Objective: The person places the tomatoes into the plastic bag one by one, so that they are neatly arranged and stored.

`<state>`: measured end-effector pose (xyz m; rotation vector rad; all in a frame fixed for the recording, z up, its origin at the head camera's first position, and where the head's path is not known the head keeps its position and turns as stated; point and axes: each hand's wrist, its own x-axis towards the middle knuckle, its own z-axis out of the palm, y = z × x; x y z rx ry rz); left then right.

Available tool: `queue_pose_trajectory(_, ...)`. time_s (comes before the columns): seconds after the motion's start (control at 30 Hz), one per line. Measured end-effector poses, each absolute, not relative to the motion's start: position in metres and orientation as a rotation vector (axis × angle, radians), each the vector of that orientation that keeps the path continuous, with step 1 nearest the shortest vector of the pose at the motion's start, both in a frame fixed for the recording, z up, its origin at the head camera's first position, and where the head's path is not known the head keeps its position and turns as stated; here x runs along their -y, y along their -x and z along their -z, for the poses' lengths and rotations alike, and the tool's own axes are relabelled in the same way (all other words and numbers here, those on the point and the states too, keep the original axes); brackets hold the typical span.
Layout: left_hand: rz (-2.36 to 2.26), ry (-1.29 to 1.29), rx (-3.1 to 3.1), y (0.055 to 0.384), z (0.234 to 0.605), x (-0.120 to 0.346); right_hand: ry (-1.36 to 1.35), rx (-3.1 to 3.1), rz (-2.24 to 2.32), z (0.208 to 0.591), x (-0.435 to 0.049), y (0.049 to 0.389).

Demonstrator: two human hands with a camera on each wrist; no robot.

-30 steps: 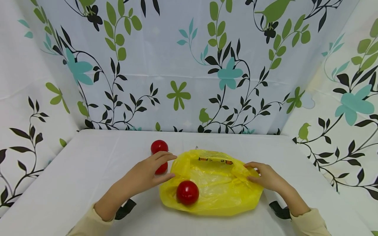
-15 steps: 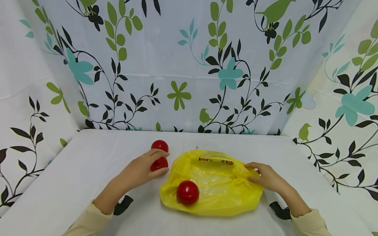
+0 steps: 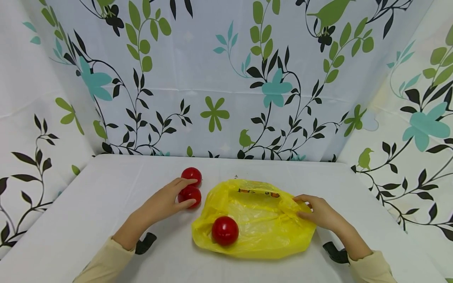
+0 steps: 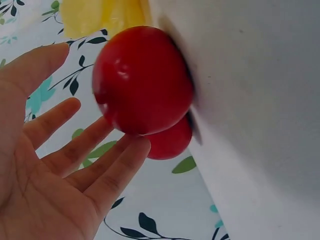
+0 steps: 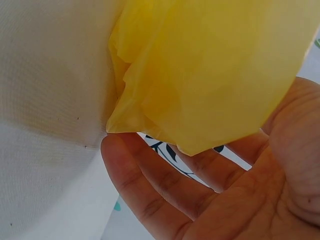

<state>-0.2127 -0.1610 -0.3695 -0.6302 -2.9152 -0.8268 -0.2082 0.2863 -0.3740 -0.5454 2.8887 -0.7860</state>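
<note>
Currently | left hand [image 3: 164, 203] unclenched, at a red ball [image 4: 142, 80] | right hand [image 3: 320, 211] touching yellow bag [image 3: 263, 237] (whether gripping, cannot tell)

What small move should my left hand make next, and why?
I'd probably curl the left hand around the nearer red ball of the pair left of the bag: it is spread open beside that ball, not gripping it, while the right hand holds the yellow bag, where a third red ball rests.
</note>
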Motion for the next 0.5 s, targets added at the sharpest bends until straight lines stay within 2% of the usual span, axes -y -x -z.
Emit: queue_pose_trajectory(0.5, 0.843, 0.673, 2.919, 0.224, 0.390, 0.162, 0.555, -2.895, 0.793, 0.373, -0.286, 0.208)
